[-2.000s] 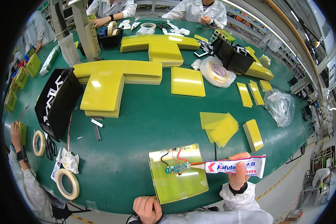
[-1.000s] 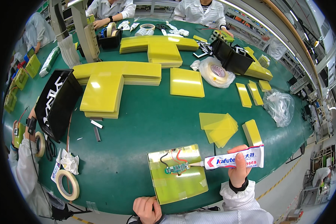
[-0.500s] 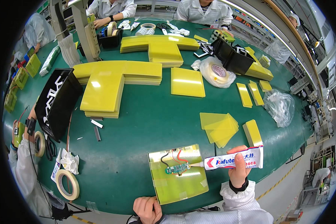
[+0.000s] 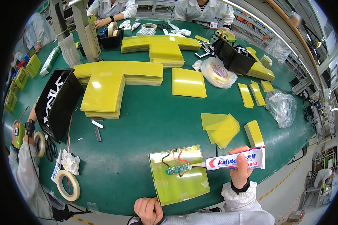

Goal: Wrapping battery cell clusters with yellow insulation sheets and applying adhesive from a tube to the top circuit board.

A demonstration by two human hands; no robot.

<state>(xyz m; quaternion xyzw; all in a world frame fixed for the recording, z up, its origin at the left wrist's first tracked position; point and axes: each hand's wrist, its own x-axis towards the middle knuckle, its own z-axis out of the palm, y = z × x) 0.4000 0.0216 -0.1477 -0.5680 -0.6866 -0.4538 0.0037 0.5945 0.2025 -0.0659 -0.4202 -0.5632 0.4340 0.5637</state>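
Observation:
A flat battery pack (image 4: 184, 189) with yellow-green faces lies near the table's front edge. On it sits a small green circuit board (image 4: 178, 169), wired with red and black leads. My right hand (image 4: 241, 168) grips a white, blue and red glue tube (image 4: 223, 161) between thumb and fingers, holding it nearly level. Its narrow nozzle (image 4: 197, 165) points left and reaches the right end of the board; whether it touches cannot be made out. My left hand (image 4: 148, 210) is curled into a fist at the table edge, beside the pack's lower left corner. No object shows in it.
Thin yellow sheets (image 4: 219, 129) lie fanned beyond the pack, near a small yellow stack (image 4: 254, 134). Larger yellow stacks (image 4: 103, 93) stand farther back. A black bin (image 4: 58, 105), tape roll (image 4: 68, 186) and scissors (image 4: 51, 149) are at left. A co-worker's hand (image 4: 17, 131) holds another pack.
The glue tube and its nozzle have shifted very slightly to the right. My left hand and the pack stay put. At the far side, a person has moved slightly.

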